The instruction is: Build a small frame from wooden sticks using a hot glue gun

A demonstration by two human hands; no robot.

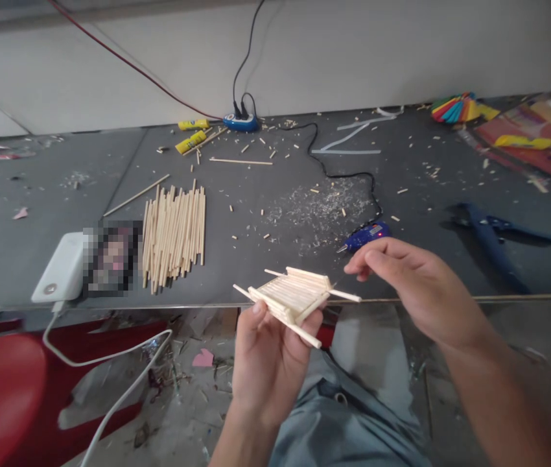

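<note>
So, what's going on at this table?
A person's left hand holds a small stick frame near the front edge of the table. The right hand is close beside it; whether it pinches anything is hard to tell. A glue gun lies just beyond that hand, and a pile of sticks lies further left.

A white power bank [60,267] lies on the table [27,194] — white cable [72,364] hanging; a red stool [3,395] stands below. Coloured strips [455,108] fan out far right
</note>
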